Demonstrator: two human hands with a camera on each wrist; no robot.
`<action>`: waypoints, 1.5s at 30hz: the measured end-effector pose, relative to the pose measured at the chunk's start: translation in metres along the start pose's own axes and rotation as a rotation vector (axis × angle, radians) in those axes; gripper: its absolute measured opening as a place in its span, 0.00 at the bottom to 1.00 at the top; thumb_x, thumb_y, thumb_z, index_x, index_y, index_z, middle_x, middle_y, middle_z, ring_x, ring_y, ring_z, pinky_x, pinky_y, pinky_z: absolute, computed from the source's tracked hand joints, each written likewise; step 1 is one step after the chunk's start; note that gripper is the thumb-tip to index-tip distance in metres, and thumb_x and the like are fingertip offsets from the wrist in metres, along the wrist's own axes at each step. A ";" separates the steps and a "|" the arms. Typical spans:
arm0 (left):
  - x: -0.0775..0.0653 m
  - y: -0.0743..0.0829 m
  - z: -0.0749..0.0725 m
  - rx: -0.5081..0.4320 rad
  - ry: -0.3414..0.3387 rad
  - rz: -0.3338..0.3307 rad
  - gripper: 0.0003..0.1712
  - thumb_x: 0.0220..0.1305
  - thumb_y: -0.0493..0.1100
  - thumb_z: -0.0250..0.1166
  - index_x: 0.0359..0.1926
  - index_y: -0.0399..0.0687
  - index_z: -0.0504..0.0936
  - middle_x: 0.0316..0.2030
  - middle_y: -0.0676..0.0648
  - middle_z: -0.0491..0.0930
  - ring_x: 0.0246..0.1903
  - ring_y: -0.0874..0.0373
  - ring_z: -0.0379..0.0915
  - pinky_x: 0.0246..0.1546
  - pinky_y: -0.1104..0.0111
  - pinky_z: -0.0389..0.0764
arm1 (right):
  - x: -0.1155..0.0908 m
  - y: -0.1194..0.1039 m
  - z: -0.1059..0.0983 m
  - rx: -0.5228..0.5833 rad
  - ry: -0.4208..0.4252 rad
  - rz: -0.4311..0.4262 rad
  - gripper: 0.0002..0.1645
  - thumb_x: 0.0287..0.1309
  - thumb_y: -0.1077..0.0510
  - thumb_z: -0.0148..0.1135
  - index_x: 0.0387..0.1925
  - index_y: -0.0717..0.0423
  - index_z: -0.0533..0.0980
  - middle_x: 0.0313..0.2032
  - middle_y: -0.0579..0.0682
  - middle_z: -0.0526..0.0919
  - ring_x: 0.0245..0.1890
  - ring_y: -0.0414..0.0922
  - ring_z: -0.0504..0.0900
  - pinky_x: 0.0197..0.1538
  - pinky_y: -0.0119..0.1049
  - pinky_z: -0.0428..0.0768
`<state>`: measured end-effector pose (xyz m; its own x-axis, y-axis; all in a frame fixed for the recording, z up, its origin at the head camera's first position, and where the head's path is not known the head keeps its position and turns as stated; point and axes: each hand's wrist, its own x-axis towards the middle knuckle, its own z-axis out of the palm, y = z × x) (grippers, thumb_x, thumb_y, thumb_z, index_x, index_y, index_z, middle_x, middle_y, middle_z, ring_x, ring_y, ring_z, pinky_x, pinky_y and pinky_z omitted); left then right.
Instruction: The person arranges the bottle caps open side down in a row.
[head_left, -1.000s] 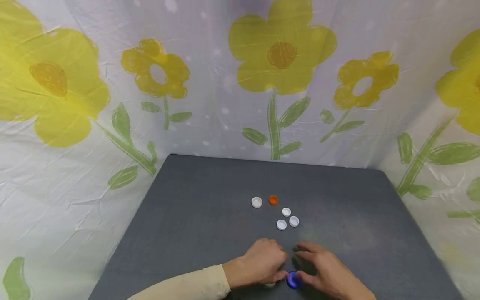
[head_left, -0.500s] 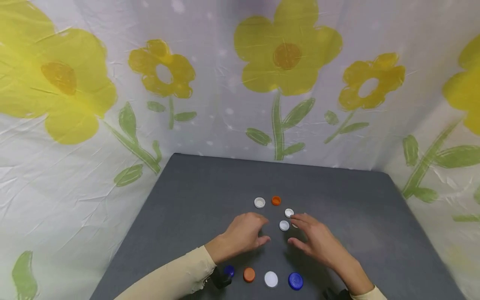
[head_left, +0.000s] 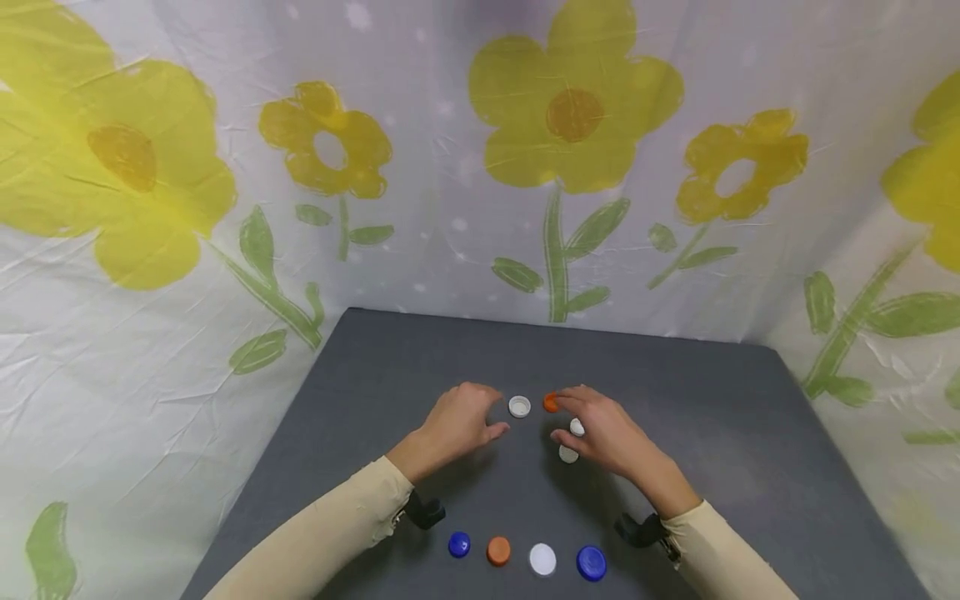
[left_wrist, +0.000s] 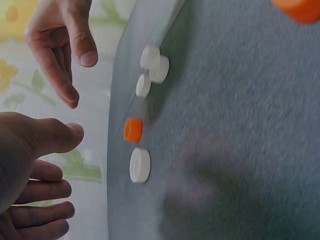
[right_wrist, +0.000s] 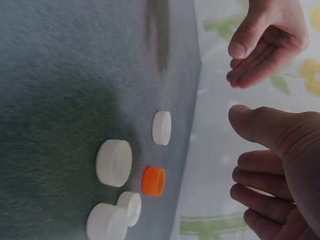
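My left hand (head_left: pixel 453 421) hovers over the table with its fingers loosely bent, holding nothing, just left of an upturned white bottle cap (head_left: pixel 519 407). Opposite it, my right hand (head_left: pixel 609 433) hangs with thumb and fingers apart, overlapping an orange bottle cap (head_left: pixel 551 402) and two smaller white caps, one by its thumb (head_left: pixel 568 455). In the right wrist view a gap shows between the right hand (right_wrist: pixel 280 175) and the orange cap (right_wrist: pixel 153 181). A third small white cap (left_wrist: pixel 149 57) shows in the left wrist view; the right hand hides it from the head view.
Nearer me lies a row of caps: a small blue one (head_left: pixel 459 544), an orange one (head_left: pixel 498 550), a white one (head_left: pixel 542 559) and a larger blue one (head_left: pixel 592 563). A flower-printed curtain (head_left: pixel 435 250) surrounds the dark grey table (head_left: pixel 420 350).
Both hands have left the near blue and white caps and moved forward, spreading apart over the far caps. The near row is now uncovered; the far caps stay in place.
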<state>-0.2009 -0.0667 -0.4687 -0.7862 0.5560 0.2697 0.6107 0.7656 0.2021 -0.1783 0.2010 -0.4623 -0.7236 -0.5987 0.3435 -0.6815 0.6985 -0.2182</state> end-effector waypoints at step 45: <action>0.046 -0.037 0.083 0.001 -0.103 -0.010 0.09 0.63 0.50 0.74 0.38 0.51 0.88 0.33 0.53 0.85 0.33 0.57 0.81 0.33 0.61 0.80 | 0.060 0.040 0.085 0.037 -0.142 0.061 0.11 0.57 0.59 0.75 0.40 0.61 0.86 0.47 0.59 0.84 0.47 0.57 0.83 0.50 0.52 0.79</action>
<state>-0.2677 -0.0422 -0.5417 -0.7977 0.5789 0.1691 0.6030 0.7713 0.2037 -0.2581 0.1597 -0.5275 -0.7703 -0.6068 0.1963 -0.6373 0.7220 -0.2693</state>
